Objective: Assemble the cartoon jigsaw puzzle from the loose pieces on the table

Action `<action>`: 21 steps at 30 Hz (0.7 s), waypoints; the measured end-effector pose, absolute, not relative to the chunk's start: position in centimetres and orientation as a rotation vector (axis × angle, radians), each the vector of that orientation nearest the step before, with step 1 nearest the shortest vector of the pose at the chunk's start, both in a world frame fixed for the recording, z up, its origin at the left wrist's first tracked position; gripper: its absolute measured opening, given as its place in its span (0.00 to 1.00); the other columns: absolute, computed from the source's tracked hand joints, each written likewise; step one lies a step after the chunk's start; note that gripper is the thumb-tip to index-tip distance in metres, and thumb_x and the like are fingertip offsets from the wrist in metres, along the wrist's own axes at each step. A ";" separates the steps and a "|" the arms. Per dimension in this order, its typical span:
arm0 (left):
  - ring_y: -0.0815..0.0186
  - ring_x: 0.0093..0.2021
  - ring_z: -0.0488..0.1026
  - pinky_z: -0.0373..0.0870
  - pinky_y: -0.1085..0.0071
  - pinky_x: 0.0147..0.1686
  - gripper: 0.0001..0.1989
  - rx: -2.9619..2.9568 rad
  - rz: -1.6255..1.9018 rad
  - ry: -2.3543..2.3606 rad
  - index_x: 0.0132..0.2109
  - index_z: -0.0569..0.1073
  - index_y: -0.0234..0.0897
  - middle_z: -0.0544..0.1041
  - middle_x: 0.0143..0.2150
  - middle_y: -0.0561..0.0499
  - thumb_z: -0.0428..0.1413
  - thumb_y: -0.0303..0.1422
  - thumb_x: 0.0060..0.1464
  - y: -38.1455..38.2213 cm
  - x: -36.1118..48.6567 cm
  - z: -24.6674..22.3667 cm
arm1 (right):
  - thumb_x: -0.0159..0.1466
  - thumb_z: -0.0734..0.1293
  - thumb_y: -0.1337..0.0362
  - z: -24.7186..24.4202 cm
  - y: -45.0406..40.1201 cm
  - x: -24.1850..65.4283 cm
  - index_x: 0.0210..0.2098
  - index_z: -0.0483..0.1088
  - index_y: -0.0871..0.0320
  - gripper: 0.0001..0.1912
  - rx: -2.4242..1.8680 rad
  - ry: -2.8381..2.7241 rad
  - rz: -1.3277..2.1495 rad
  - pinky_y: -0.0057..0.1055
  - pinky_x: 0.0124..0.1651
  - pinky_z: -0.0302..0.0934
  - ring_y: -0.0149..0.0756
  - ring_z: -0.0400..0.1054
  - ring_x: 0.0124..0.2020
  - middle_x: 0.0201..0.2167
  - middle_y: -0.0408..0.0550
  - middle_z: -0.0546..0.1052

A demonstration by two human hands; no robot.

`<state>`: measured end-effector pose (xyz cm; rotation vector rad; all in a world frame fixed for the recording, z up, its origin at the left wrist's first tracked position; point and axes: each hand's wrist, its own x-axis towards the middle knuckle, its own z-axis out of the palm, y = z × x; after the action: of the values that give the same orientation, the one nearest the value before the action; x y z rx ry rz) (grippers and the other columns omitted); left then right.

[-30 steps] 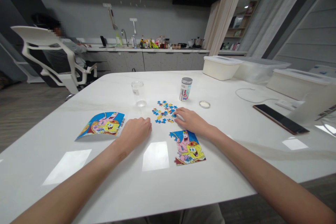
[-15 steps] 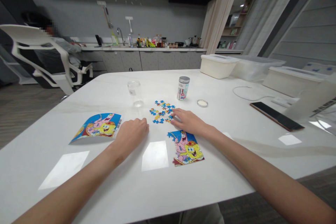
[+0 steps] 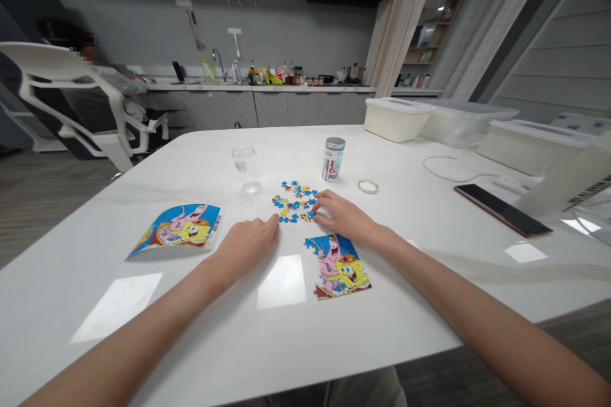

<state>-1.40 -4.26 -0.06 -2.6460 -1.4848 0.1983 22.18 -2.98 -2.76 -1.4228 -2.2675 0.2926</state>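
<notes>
Loose blue and yellow jigsaw pieces [image 3: 294, 205] lie in a small cluster on the white table. My left hand [image 3: 252, 238] rests at the cluster's near left edge, fingers curled in and index finger foremost; whether anything is under them is hidden. At the cluster's right edge, my right hand [image 3: 341, 215] has bent fingers set apart, their tips touching or very close to pieces. Just below it lies a joined section of puzzle [image 3: 341, 267] with a pink and a yellow cartoon figure, its left side ragged. A curled picture sheet [image 3: 184, 227] with the same scene lies left of my left hand.
Behind the pieces stand a clear jar [image 3: 247, 170] and a silver-lidded jar [image 3: 333, 160], with a round lid [image 3: 368, 186] beside it. A phone [image 3: 501, 210], a cable and plastic bins [image 3: 398, 119] occupy the right side. A person [image 3: 117, 86] sits far left.
My left hand has moved slightly right, its index finger now reaching the near left edge of the loose pieces. My right hand has barely shifted, its fingers a little more bent.
</notes>
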 end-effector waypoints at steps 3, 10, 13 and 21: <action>0.57 0.30 0.76 0.65 0.67 0.29 0.17 -2.651 0.186 -1.512 0.49 0.68 0.33 0.77 0.29 0.41 0.37 0.33 0.64 -4.2 -1.4 -0.2 | 0.64 0.63 0.68 -2.7 -3.0 22.0 0.53 0.69 0.54 0.17 -1.350 -2.293 0.283 0.40 0.60 0.59 0.41 0.65 0.58 0.59 0.52 0.67; 0.57 0.31 0.77 0.65 0.67 0.29 0.15 -2.651 0.192 -1.541 0.49 0.66 0.33 0.77 0.32 0.40 0.38 0.33 0.64 -4.1 -1.4 -0.2 | 0.63 0.63 0.73 -2.3 -2.9 21.7 0.43 0.75 0.56 0.13 -1.339 -2.371 0.336 0.39 0.57 0.61 0.40 0.69 0.52 0.49 0.51 0.75; 0.56 0.31 0.77 0.65 0.67 0.30 0.15 -2.663 0.179 -1.547 0.49 0.66 0.33 0.77 0.31 0.40 0.38 0.33 0.64 -4.1 -1.4 -0.2 | 0.64 0.63 0.72 -2.3 -2.9 21.8 0.42 0.74 0.57 0.11 -1.331 -2.362 0.321 0.38 0.57 0.61 0.39 0.69 0.50 0.48 0.52 0.74; 0.56 0.30 0.77 0.65 0.68 0.28 0.15 -2.653 0.215 -1.532 0.49 0.66 0.33 0.77 0.32 0.40 0.38 0.32 0.64 -4.2 -1.3 -0.1 | 0.63 0.62 0.73 -2.1 -3.1 21.6 0.43 0.75 0.58 0.12 -1.328 -2.371 0.336 0.36 0.57 0.61 0.39 0.68 0.50 0.48 0.54 0.72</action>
<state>-1.25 -4.21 -0.08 -2.6531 -1.5319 0.2152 21.62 -3.07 -2.05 -1.3278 -2.3709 0.3363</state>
